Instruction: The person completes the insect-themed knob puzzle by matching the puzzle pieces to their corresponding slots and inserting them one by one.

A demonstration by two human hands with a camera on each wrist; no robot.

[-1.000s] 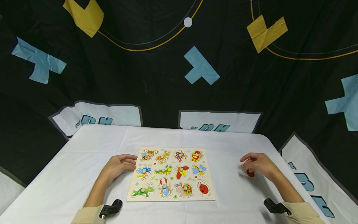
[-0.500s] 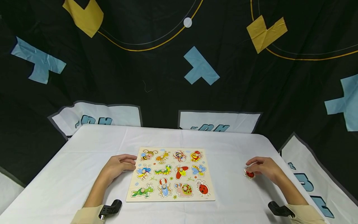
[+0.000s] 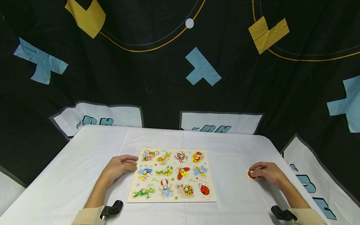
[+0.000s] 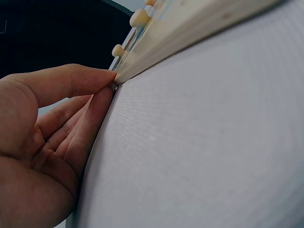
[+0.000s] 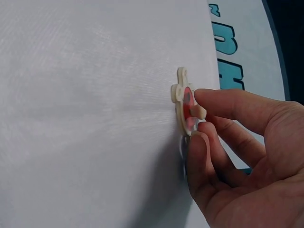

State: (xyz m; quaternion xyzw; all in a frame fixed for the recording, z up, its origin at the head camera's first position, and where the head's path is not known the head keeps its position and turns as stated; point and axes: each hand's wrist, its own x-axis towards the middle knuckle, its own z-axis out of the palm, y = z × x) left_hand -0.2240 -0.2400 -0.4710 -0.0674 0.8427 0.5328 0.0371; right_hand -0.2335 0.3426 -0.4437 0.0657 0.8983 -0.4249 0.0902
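Observation:
A wooden peg puzzle board [image 3: 171, 200] with colourful insect pictures lies on the white table. My left hand [image 3: 119, 167] rests at its left side, fingertips touching the edge, as the left wrist view also shows. Several knobs [image 4: 139, 18] stand up from the board. Its ladybug picture [image 3: 204, 189], at the near right, shows no knob. My right hand [image 3: 267, 173] is at a small red puzzle piece [image 3: 249, 175] on the right of the table. In the right wrist view, loosely bent fingers surround its wooden knob [image 5: 198, 112], with a gap between thumb and knob.
The white-covered table [image 3: 230, 190] spreads around the board, its right edge just beyond my right hand. Behind it hangs a black cloth [image 3: 157, 84] with blue and yellow shapes. Each wrist wears a black device [image 3: 112, 210].
My right hand has shifted right and slightly nearer, exposing more of the red piece, which lies almost where it was. The left hand and board have stayed put.

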